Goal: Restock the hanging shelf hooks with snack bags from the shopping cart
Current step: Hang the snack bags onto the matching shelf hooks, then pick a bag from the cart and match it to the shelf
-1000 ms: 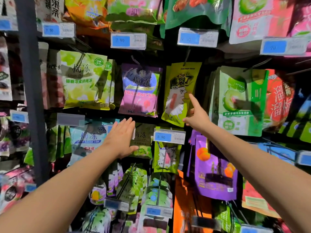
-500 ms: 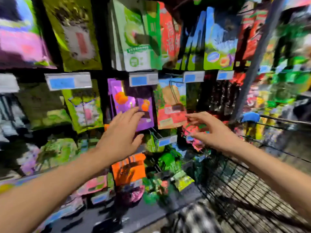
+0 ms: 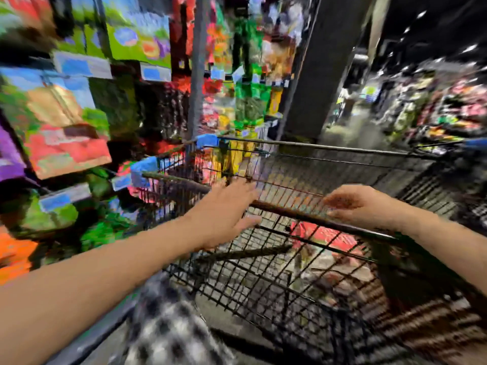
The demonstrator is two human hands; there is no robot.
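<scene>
Shop shelving fills the left side, all of it smeared by blur. The hanging snack bags (image 3: pixel 66 133) show as patches of green, red, orange and purple, with pale price tags (image 3: pixel 81 65) marked in blue in front of the rows. A grey upright post (image 3: pixel 196 75) divides that bay from the next. Further right a dark pillar (image 3: pixel 316 61) stands at the mouth of another aisle, which is too blurred to read.

Just beside the shelving stands the black wire shopping cart (image 3: pixel 342 151), with blue corner caps (image 3: pixel 207 140) on the side nearest the shelves. A brownish bar (image 3: pixel 290 212) runs across its near edge. Through the mesh a red pack (image 3: pixel 324 234) lies inside the basket. Lower down there are more packets, but they are too blurred to tell apart.

Both of the person's bare arms reach forward to that bar. The left hand (image 3: pixel 226 212) is spread wide over it, fingers straight and thumb held apart, with nothing in it. The right hand (image 3: pixel 363 204) sits palm down further along the bar, its fingers loosely bent, and it looks empty too. I cannot tell whether either hand actually touches the bar or is just above it. The two hands are well apart from each other.

At the bottom edge, below the left forearm, is a blurred piece of black-and-white checked cloth (image 3: pixel 163 327).
</scene>
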